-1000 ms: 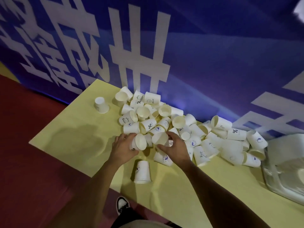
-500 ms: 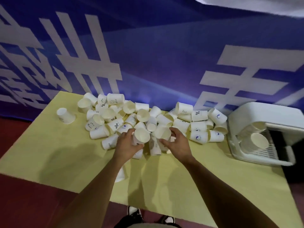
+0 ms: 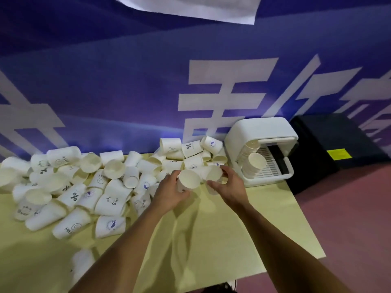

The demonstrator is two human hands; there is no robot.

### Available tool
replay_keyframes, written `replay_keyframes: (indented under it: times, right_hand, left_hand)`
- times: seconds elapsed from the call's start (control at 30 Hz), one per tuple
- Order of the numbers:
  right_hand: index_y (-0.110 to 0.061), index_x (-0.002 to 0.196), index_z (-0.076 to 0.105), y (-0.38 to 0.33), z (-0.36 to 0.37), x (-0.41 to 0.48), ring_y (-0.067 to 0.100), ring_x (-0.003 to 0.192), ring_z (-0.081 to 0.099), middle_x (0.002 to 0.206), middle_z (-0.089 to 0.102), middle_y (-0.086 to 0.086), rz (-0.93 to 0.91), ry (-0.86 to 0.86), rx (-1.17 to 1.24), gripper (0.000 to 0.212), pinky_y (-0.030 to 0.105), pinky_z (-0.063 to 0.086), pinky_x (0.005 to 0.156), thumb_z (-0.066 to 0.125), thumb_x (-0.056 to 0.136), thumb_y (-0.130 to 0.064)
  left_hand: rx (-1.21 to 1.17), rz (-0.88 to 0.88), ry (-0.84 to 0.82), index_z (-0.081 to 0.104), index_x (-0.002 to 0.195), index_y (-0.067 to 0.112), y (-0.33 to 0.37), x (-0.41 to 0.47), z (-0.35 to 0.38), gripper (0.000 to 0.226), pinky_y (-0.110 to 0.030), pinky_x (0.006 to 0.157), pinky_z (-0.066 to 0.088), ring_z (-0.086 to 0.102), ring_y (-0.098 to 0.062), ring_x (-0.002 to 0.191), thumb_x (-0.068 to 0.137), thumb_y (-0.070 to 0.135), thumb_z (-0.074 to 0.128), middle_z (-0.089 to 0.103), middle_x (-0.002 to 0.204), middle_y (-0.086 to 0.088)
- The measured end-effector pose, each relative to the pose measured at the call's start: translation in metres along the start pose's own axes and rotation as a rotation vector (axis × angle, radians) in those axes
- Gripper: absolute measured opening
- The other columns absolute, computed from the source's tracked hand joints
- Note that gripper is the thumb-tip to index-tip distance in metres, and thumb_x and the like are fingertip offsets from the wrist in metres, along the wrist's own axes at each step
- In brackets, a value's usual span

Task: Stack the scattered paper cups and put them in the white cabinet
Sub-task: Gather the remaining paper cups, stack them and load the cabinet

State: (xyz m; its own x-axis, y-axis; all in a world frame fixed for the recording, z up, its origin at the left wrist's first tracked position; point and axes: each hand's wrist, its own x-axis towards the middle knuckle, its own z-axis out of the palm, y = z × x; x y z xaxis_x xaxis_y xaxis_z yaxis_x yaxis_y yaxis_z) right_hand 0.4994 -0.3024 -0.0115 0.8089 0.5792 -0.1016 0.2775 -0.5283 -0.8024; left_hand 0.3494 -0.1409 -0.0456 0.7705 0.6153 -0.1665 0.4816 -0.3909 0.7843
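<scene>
1. Your left hand (image 3: 169,192) curls round one paper cup (image 3: 189,179), its mouth towards you. Your right hand (image 3: 233,187) grips a second cup (image 3: 213,173) just beside it. Both are over the yellow table (image 3: 211,240), near the white cabinet (image 3: 262,129).
2. You seem to be at the stacking step: the two held cups sit side by side and are not yet nested.
3. Next, line one cup's base up with the other's mouth and slide it in squarely. The thin paper walls probably crumple if you squeeze.
4. The count is two held cups and one cabinet with what look like two stacks (image 3: 255,163) inside. Several dozen scattered cups (image 3: 110,187) overlap too much to number exactly.
</scene>
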Motion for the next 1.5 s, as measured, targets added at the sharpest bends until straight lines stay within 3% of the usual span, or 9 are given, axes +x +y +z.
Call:
replay_keyframes:
  times: [0.17,0.27,0.37,0.47,0.7,0.9,1.13,1.27,1.5]
  right_hand:
    - [-0.018,0.135,0.057,0.039,-0.052,0.029,0.014,0.115,0.06,0.126,0.065,-0.003,-0.006,-0.004,0.012,0.069,0.035,0.051,0.096,0.085,0.075,-0.038]
    - [-0.024,0.13,0.059,0.058,-0.086,0.049,0.009,0.109,0.059,0.12,0.065,-0.009,-0.026,-0.009,0.032,0.066,0.026,0.047,0.089,0.086,0.072,-0.037]
    - [-0.027,0.128,0.061,0.069,-0.116,0.07,0.007,0.109,0.061,0.118,0.066,-0.012,-0.068,0.001,0.068,0.064,0.028,0.049,0.091,0.086,0.07,-0.038]
    - [-0.031,0.123,0.062,0.076,-0.136,0.086,-0.008,0.101,0.06,0.109,0.065,-0.022,-0.102,0.033,0.129,0.06,0.024,0.05,0.089,0.087,0.069,-0.041]
    - [-0.03,0.124,0.062,0.087,-0.162,0.11,0.001,0.106,0.064,0.113,0.069,-0.016,-0.034,0.157,0.332,0.07,0.038,0.056,0.097,0.082,0.062,-0.055]
    - [-0.041,0.12,0.057,0.102,-0.155,0.109,-0.004,0.102,0.061,0.106,0.062,-0.027,-0.063,0.119,0.205,0.06,0.034,0.055,0.093,0.084,0.067,-0.048]
    - [-0.032,0.133,0.054,0.117,-0.144,0.108,0.006,0.109,0.055,0.123,0.061,-0.014,-0.032,0.062,0.063,0.071,0.03,0.048,0.088,0.083,0.069,-0.044]
    - [-0.026,0.139,0.051,0.115,-0.139,0.113,0.014,0.119,0.052,0.133,0.057,-0.005,-0.028,0.055,-0.003,0.077,0.037,0.049,0.098,0.085,0.07,-0.039]
    - [-0.024,0.136,0.051,0.11,-0.139,0.112,0.019,0.114,0.056,0.126,0.059,-0.002,-0.044,0.044,-0.169,0.075,0.042,0.052,0.094,0.075,0.072,-0.054]
  left_hand:
    - [-0.008,0.008,0.028,0.048,0.135,0.023,0.043,0.022,0.044,0.072,-0.031,0.088,0.048,0.056,-0.014,0.11,0.074,0.037,0.084,0.06,0.121,0.005]
    - [-0.007,-0.028,0.03,0.048,0.135,0.025,0.073,0.032,0.072,0.071,-0.038,0.091,0.051,0.057,-0.016,0.111,0.074,0.036,0.083,0.062,0.122,0.006]
    - [0.004,-0.003,0.026,0.049,0.134,0.025,0.101,0.041,0.1,0.068,-0.042,0.094,0.051,0.057,-0.017,0.112,0.075,0.034,0.082,0.062,0.122,0.005]
    - [0.031,0.02,-0.013,0.049,0.137,0.024,0.12,0.045,0.123,0.069,-0.042,0.098,0.048,0.057,-0.018,0.115,0.076,0.033,0.081,0.062,0.123,0.003]
    - [0.101,0.024,-0.035,0.048,0.135,0.024,0.134,0.054,0.141,0.069,-0.033,0.093,0.048,0.057,-0.015,0.112,0.075,0.034,0.081,0.061,0.122,0.006]
    - [0.122,-0.002,-0.057,0.047,0.135,0.024,0.132,0.06,0.137,0.069,-0.042,0.097,0.048,0.056,-0.018,0.113,0.076,0.037,0.079,0.061,0.122,0.005]
    - [0.139,-0.032,-0.066,0.045,0.139,0.027,0.128,0.068,0.134,0.073,-0.043,0.099,0.047,0.054,-0.017,0.116,0.076,0.039,0.079,0.059,0.125,0.006]
    - [0.134,-0.037,-0.061,0.047,0.134,0.032,0.132,0.075,0.136,0.068,-0.039,0.096,0.049,0.054,-0.013,0.113,0.075,0.042,0.079,0.059,0.123,0.008]
    - [0.138,-0.044,-0.078,0.046,0.133,0.034,0.131,0.085,0.135,0.068,-0.036,0.092,0.048,0.055,-0.015,0.113,0.074,0.041,0.079,0.059,0.123,0.008]
